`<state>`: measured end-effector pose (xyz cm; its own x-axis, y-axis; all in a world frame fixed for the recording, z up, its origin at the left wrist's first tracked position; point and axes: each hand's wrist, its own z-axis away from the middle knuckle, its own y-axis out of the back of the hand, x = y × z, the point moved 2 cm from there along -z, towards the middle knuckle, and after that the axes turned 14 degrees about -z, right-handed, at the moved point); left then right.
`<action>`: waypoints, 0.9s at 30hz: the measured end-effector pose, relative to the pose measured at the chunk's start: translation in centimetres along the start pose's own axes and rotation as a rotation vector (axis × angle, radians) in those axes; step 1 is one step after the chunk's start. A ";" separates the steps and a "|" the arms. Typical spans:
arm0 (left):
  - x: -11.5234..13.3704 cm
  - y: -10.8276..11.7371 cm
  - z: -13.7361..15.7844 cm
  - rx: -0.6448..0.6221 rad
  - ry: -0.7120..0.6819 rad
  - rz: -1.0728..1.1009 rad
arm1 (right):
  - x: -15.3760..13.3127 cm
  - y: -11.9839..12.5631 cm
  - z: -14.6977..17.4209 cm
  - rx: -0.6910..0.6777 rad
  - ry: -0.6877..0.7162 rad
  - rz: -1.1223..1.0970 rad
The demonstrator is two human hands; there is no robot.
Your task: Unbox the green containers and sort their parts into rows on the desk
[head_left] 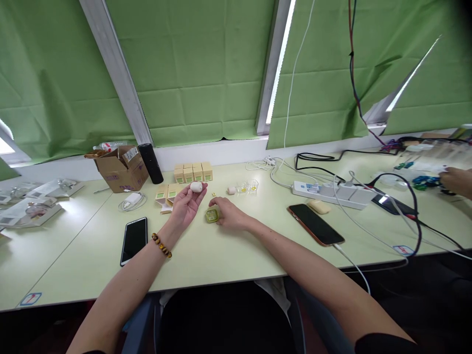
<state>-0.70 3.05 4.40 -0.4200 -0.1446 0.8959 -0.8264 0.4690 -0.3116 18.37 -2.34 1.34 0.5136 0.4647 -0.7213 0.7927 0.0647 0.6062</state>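
Head view: left hand point(185, 205), palm up above the surface point(221, 250), pinches a small, smooth, cream-white oval case point(196, 187) at its fingertips; right hand point(229, 214) rests loosely curled, touching a yellow-green square box point(212, 215).

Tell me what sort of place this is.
Likely an office desk used for small packing work: a long pale table under green window blinds, with a power strip, charging phones and rows of small yellow boxes.
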 end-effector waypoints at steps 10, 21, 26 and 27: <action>-0.3 -1.0 0.8 0.009 -0.079 -0.202 | -4.0 2.0 0.6 0.472 0.324 0.004; -0.2 -3.0 2.2 -0.048 -0.228 -0.436 | -3.9 1.3 0.3 0.530 0.367 -0.172; -0.3 -1.8 1.7 0.031 -0.302 -0.575 | -2.6 3.0 -0.6 0.475 0.155 -0.834; -0.6 -1.3 1.4 0.073 -0.294 -0.611 | -2.3 3.4 -0.7 0.446 0.121 -0.936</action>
<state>0.09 1.26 3.86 0.0541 -0.6007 0.7977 -0.9664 0.1694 0.1931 19.65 -2.56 5.25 -0.3857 0.4840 -0.7855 0.9189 0.1245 -0.3744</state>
